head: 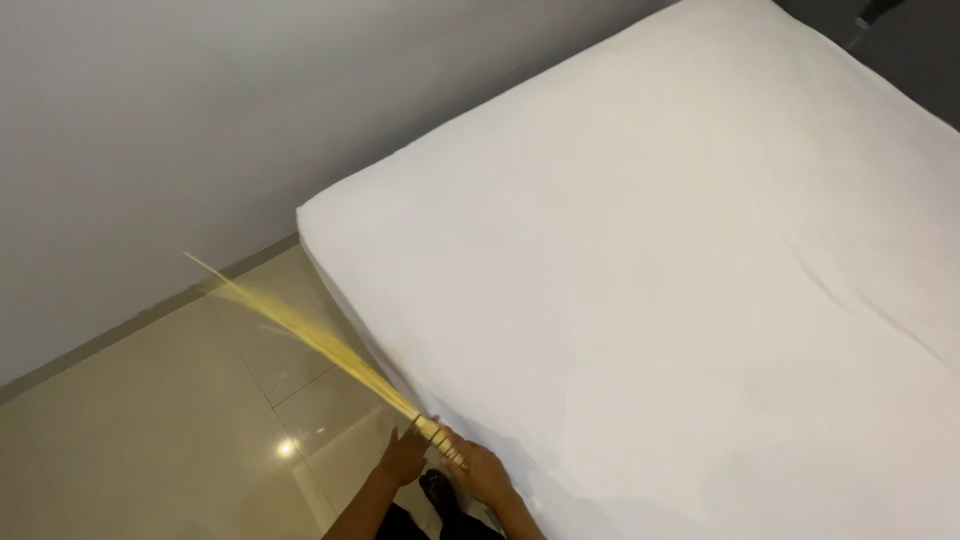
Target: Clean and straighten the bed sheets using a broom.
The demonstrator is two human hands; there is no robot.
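I saw my right hand (487, 470) closed around the bound handle of a yellow straw hand broom (330, 345), gripping it low in view. My left hand (403, 457) sat just beside it at the 9 o'clock side, touching the handle's upper end; I could not tell whether that grip was closed. From the hands the broom's long axis ran toward 10 o'clock, its blurred bristles fanning out over the glossy beige tiled floor (150, 430), alongside the near edge of the white-sheeted mattress (650, 280). The mattress filled the view toward 2 o'clock, and a plain pale wall (150, 120) stood at 11 o'clock.
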